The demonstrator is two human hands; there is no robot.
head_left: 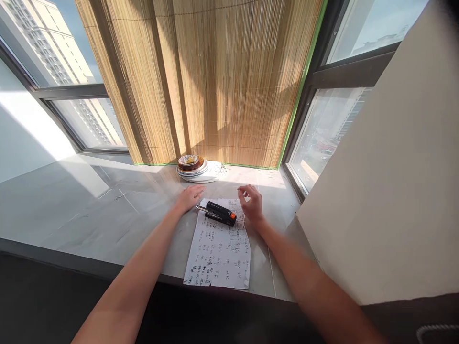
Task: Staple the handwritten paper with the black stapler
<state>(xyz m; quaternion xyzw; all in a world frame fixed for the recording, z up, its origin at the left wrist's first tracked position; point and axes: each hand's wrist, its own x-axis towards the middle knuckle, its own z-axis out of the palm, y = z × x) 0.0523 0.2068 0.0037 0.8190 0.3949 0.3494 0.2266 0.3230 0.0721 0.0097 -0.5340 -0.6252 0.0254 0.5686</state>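
A black stapler (220, 213) with an orange patch at one end lies aslant on a handwritten sheet of paper (218, 258). From its left end sticks out a thin metal part (201, 208). My left hand (190, 198) rests by the paper's top left corner, fingers stretched out to the right, holding nothing that I can see. Just right of the paper's upper part is my right hand (251, 203), its fingers curled in toward the thumb. Whatever may be between those fingertips is too small to make out. Neither hand touches the stapler.
Behind the hands stands a stack of plates (193, 171), with small dark bits beside it on a white surface. A bamboo blind (215, 86) hangs at the back of the pale stone sill (89, 210). A wall (390, 191) bounds the right side; the sill's front edge is near me.
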